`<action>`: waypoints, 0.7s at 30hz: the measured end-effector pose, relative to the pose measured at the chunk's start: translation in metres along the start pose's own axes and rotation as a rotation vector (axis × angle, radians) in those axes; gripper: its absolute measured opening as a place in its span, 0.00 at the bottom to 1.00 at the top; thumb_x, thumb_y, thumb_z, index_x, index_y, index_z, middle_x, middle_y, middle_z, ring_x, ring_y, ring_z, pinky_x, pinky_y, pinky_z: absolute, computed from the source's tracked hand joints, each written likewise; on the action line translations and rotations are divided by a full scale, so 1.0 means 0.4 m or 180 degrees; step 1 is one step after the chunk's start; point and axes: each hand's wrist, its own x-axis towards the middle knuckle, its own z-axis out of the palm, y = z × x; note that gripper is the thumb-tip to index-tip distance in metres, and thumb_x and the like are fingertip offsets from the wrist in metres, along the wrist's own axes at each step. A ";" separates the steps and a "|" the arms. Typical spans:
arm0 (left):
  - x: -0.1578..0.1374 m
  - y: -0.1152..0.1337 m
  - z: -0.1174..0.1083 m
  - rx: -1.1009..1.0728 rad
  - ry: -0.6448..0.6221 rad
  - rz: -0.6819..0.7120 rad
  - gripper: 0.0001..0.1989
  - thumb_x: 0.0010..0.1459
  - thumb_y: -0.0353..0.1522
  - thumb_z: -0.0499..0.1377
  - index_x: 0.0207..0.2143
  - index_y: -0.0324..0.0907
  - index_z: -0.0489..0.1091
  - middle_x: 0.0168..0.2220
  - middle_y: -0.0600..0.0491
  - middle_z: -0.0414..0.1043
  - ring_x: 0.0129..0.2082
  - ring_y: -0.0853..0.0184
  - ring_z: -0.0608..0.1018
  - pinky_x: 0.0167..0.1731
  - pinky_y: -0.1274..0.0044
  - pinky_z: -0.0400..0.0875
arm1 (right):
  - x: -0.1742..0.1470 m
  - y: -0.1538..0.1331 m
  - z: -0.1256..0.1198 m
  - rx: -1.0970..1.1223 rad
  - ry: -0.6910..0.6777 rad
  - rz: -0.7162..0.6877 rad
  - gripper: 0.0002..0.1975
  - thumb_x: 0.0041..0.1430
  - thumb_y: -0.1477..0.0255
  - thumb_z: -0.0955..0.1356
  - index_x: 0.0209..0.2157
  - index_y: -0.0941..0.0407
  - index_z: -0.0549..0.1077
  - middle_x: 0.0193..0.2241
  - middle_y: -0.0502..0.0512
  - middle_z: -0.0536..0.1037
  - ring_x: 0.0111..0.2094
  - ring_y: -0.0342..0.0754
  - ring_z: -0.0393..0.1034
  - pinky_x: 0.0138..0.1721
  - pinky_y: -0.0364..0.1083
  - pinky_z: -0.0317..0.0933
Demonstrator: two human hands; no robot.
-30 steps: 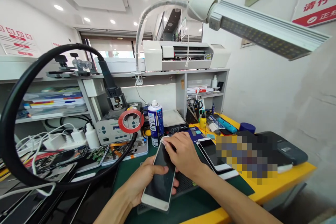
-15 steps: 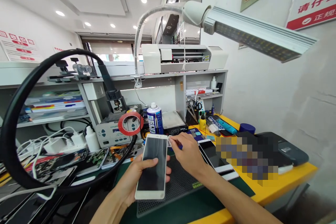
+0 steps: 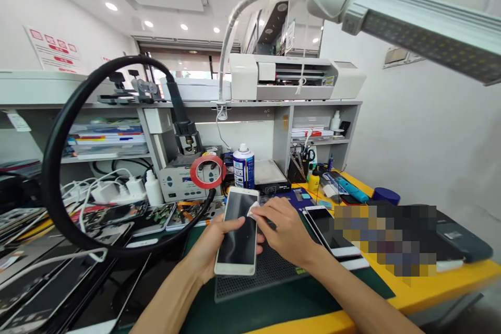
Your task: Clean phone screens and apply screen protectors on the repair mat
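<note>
A white-framed smartphone (image 3: 238, 248) with a dark screen is tilted up above the mat, and my left hand (image 3: 209, 245) grips it. The left thumb lies across the screen while fingertips wrap round the right edge. Between the thumb and fingers of my right hand (image 3: 285, 229) is pinched a small white wipe (image 3: 252, 209). It meets the screen near the phone's upper right edge. Pale streaks show on the lower part of the glass. Under the phone lies a dark perforated pad (image 3: 238, 287) on a green mat (image 3: 332, 302).
Another white phone (image 3: 329, 224) lies right of my right hand. Behind stand a spray can (image 3: 243, 167), a roll of red tape (image 3: 194, 173) and a yellow bottle (image 3: 313, 181). A thick black hose (image 3: 49, 182) loops at left above several phone parts. A lamp (image 3: 422, 21) hangs overhead.
My right hand has brought the white wipe from beside the phone's upper right corner onto the screen. The left hand keeps its hold. The whole view has shifted slightly left.
</note>
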 end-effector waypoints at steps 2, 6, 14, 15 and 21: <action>0.005 -0.001 -0.006 -0.0139 0.0124 0.0083 0.15 0.56 0.30 0.66 0.44 0.38 0.69 0.34 0.44 0.81 0.31 0.54 0.84 0.39 0.59 0.79 | -0.005 -0.007 0.003 -0.0017 -0.0078 -0.0166 0.09 0.69 0.75 0.64 0.41 0.56 0.76 0.32 0.55 0.76 0.34 0.48 0.67 0.37 0.49 0.56; 0.007 0.008 -0.011 -0.0235 0.0404 0.0240 0.09 0.56 0.27 0.65 0.39 0.37 0.72 0.31 0.48 0.80 0.26 0.62 0.82 0.32 0.71 0.79 | -0.016 -0.023 0.012 0.0059 -0.0345 -0.0389 0.08 0.68 0.75 0.64 0.41 0.56 0.75 0.33 0.55 0.77 0.34 0.49 0.67 0.37 0.50 0.57; 0.000 0.032 -0.007 -0.0480 0.0313 0.0278 0.11 0.60 0.26 0.60 0.45 0.31 0.73 0.39 0.39 0.81 0.30 0.59 0.83 0.30 0.72 0.77 | -0.021 -0.048 0.012 0.0517 -0.0530 -0.0628 0.07 0.65 0.78 0.66 0.43 0.55 0.74 0.36 0.55 0.79 0.40 0.51 0.71 0.45 0.52 0.65; 0.000 0.033 -0.006 -0.0538 0.0336 0.0286 0.11 0.60 0.26 0.60 0.46 0.31 0.73 0.40 0.38 0.81 0.32 0.57 0.83 0.31 0.71 0.78 | -0.022 -0.052 0.012 0.0565 -0.0528 -0.0646 0.08 0.65 0.79 0.66 0.43 0.55 0.74 0.35 0.55 0.79 0.40 0.51 0.71 0.45 0.52 0.66; 0.005 0.029 -0.006 -0.0572 0.0465 0.0435 0.16 0.62 0.30 0.59 0.50 0.28 0.70 0.42 0.32 0.80 0.36 0.53 0.84 0.39 0.65 0.79 | -0.037 -0.077 0.036 0.0740 -0.0363 -0.0342 0.09 0.65 0.80 0.65 0.42 0.55 0.74 0.33 0.56 0.78 0.35 0.50 0.71 0.38 0.50 0.67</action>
